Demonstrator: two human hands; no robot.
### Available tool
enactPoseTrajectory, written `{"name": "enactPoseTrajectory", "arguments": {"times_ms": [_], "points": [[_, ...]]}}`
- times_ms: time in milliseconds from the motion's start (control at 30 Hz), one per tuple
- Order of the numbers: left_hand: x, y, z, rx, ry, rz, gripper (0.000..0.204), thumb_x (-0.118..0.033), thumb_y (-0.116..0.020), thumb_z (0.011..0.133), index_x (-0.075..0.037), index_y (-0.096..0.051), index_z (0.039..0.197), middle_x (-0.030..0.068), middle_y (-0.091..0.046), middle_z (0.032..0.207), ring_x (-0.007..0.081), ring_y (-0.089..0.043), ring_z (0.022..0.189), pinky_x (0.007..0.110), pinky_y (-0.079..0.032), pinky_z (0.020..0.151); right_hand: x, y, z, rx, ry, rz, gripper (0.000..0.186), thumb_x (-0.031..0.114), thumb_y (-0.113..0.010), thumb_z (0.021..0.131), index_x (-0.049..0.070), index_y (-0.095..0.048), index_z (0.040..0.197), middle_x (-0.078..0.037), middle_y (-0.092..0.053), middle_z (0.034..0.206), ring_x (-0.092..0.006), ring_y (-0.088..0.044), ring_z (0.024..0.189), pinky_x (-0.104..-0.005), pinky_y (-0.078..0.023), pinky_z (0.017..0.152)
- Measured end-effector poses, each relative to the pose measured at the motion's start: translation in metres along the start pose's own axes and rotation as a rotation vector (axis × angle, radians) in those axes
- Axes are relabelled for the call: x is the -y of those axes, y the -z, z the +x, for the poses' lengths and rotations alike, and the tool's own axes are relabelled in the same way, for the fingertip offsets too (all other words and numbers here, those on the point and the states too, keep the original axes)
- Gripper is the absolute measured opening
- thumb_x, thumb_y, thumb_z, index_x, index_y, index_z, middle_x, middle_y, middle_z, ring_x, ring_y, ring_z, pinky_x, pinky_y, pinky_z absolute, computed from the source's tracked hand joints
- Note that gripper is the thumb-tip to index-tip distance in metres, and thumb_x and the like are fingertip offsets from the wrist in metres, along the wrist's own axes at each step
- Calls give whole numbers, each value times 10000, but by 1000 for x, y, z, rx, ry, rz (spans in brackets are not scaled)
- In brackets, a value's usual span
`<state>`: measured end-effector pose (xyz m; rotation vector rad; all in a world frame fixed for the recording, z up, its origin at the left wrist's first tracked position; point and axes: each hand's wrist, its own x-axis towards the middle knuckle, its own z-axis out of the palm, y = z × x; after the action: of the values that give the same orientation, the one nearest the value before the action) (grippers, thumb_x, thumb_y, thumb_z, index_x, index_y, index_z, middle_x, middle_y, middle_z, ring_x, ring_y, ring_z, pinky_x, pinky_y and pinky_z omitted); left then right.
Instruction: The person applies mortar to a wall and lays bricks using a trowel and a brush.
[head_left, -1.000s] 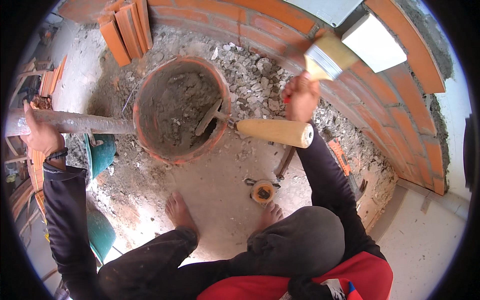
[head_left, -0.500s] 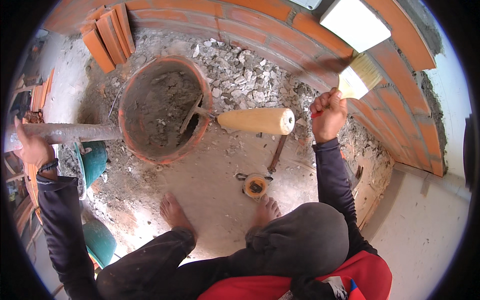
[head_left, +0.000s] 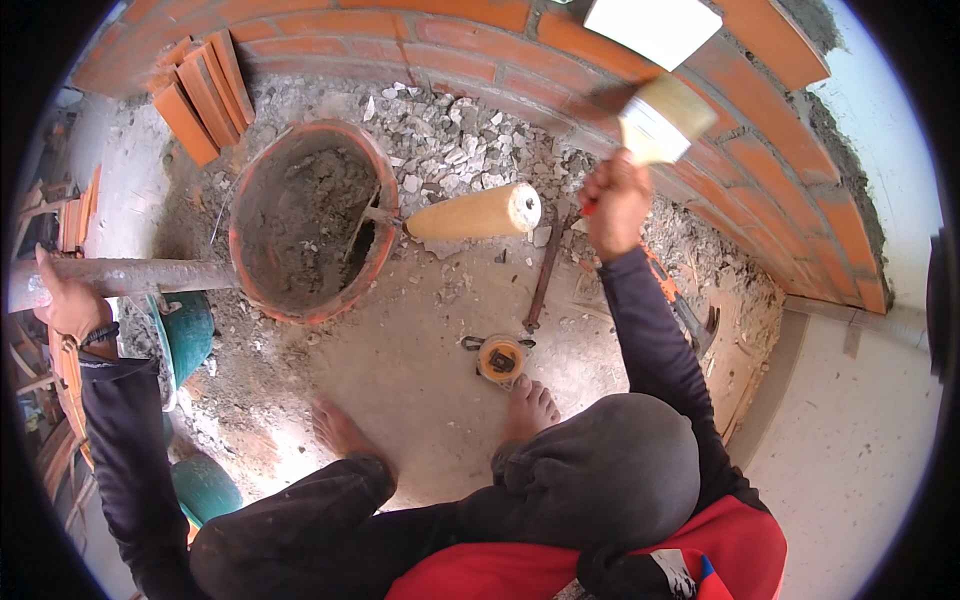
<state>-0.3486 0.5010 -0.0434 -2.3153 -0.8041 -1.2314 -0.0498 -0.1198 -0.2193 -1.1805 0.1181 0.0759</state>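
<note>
My right hand (head_left: 617, 205) is closed round the handle of a wide paintbrush (head_left: 665, 118) with pale bristles and a white band. Its bristles are raised in front of the brick wall (head_left: 770, 225), just below a white square object (head_left: 652, 28); I cannot tell whether they touch. At the far left my left hand (head_left: 75, 305) grips a rough, greyish wooden post (head_left: 150, 273), one finger stretched over it and the others partly hidden. Between the hands stands a round mortar bucket (head_left: 385, 160) with an orange rim. A trowel (head_left: 475, 212) leans in it, its thick wooden handle jutting out.
A tape measure (head_left: 500, 360) lies by my right foot, near a rusty metal bar (head_left: 543, 275). An orange-handled hammer (head_left: 690, 315) lies beside my right forearm. Broken rubble (head_left: 455, 145) lines the wall's foot. Brick pieces (head_left: 205, 95) and green containers (head_left: 187, 335) stand leftward.
My right hand and the brush have shifted up and left along the wall. The view has moved slightly, so the bucket and trowel appear farther left. My left hand keeps its hold.
</note>
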Motion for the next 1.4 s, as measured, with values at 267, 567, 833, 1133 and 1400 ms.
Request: {"name": "enactPoseTrajectory", "arguments": {"times_ms": [267, 567, 833, 1133, 1400], "points": [[-71, 46, -14, 53, 581, -898, 439, -183, -635, 945, 0, -565, 1337, 193, -616, 961, 255, -655, 838, 389, -516, 724, -37, -69, 38, 342, 20, -425, 255, 309, -523, 1037, 92, -517, 905, 0, -474, 650, -118, -428, 490, -292, -358, 434], [-201, 87, -139, 710, 393, -594, 414, -301, -621, 980, 5, -567, 1254, 125, -601, 1095, 191, -575, 999, 349, -471, 909, -5, 8, 5, 49, -7, -15, 217, 279, -456, 1070, 118, -453, 924, 13, -411, 669, -119, -385, 558, -298, -354, 492], [-208, 17, -123, 1026, 1088, -698, 736, -365, -675, 902, 167, -418, 1341, 289, -564, 1278, 301, -551, 1189, 376, -416, 1015, -2, -40, -23, 371, -158, -471, 234, 292, -477, 1067, 87, -562, 993, 31, -502, 650, -69, -453, 488, -222, -347, 413], [-263, 107, -30, 1159, 1219, -1249, 222, -296, -608, 973, -91, -553, 1039, -70, -363, 685, 88, -376, 562, 315, -411, 579, -9, 22, -48, 224, -252, -280, 229, 264, -459, 1077, 113, -502, 909, 34, -416, 649, -74, -394, 508, -238, -343, 434], [-240, 196, -30, 989, 1461, -1361, 325, -310, -636, 952, -175, -435, 735, -70, -305, 673, 72, -317, 552, 270, -345, 554, -24, 23, -67, 303, -311, -388, 198, 293, -544, 1042, 135, -531, 924, 55, -455, 655, -41, -418, 498, -208, -325, 392]]}}
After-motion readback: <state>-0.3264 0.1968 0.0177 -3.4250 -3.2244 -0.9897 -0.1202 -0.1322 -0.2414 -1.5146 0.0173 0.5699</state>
